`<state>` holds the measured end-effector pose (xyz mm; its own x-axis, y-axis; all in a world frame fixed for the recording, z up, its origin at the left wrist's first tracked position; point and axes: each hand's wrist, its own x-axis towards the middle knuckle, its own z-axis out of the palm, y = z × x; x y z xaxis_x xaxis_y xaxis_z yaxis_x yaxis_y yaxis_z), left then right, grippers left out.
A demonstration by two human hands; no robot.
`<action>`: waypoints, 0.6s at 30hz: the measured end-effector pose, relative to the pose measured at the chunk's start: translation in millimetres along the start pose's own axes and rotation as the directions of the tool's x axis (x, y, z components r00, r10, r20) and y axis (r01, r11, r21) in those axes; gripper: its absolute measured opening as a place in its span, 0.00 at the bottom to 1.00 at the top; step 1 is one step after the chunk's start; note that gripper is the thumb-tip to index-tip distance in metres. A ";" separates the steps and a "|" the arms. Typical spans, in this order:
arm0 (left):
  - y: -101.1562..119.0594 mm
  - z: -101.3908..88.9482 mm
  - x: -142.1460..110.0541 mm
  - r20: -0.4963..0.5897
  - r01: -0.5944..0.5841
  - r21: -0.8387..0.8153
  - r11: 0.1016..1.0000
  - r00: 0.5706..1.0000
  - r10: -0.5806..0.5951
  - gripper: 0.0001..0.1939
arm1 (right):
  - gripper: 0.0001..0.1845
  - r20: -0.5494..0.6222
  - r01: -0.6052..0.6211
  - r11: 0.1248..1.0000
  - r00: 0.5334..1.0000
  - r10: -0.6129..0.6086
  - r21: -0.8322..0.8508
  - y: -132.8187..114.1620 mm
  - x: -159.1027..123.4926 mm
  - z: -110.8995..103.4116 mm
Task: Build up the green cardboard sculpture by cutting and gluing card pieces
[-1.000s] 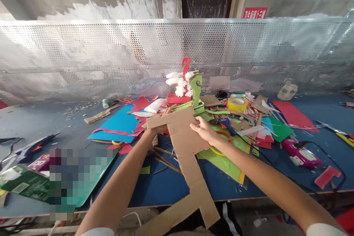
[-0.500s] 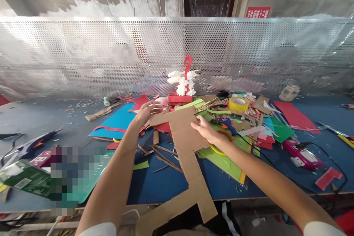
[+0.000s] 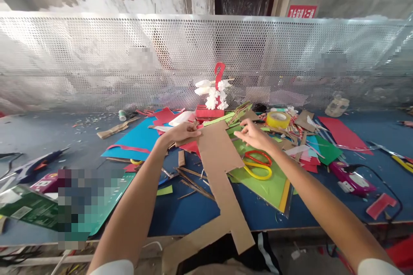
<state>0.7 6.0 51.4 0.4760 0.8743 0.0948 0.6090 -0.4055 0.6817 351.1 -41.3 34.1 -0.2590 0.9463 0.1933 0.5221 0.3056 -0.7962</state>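
A long piece of brown cardboard [image 3: 217, 148], cut with stepped arms, reaches from the middle of the bench down over its front edge. My left hand [image 3: 183, 132] is closed with its fingertips on the upper left arm of that cardboard. To the right of the sheet, my right hand [image 3: 253, 134] hovers with thumb and fingers apart, holding nothing that I can see. Just below it lie scissors with red and yellow handles [image 3: 258, 172], on a pack of green paper [image 3: 269, 191]. Behind the hands stands a red box [image 3: 209, 114] bearing white flower-like pieces and a red hook shape.
Yellow tape [image 3: 278, 119], a red sheet [image 3: 345, 134] and a purple device with a cable [image 3: 351, 179] lie to the right. Blue card [image 3: 129, 137], a blue glue gun [image 3: 38, 166] and a green package [image 3: 30, 207] are at left. A perforated metal screen [image 3: 112, 64] borders the back.
My right hand has let go of the cardboard and moved up and to the right, uncovering the scissors. My left hand has come down and closed on the cardboard's upper left arm.
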 end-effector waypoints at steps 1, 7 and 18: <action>-0.1 0.2 -0.3 -0.002 -0.012 -0.003 1.000 1.000 0.012 0.23 | 0.32 -0.081 0.080 0.996 0.993 -0.083 -0.040 -2.0 4.5 -6.4; -1.2 4.0 -1.1 0.067 -0.040 -0.044 0.998 0.997 0.043 0.25 | 0.18 -0.145 0.335 0.942 0.933 -0.329 0.014 -21.7 43.4 -11.8; 18.3 -18.0 -3.6 0.149 -0.033 -0.109 0.993 0.988 0.049 0.22 | 0.08 -0.181 0.392 0.918 0.900 -0.396 -0.060 -23.0 88.1 -11.7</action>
<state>-1.3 0.2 76.6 0.5949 0.8035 0.0190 0.5201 -0.4029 0.7531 325.8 36.3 76.1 -0.2933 0.7498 0.5931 0.4265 0.6579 -0.6208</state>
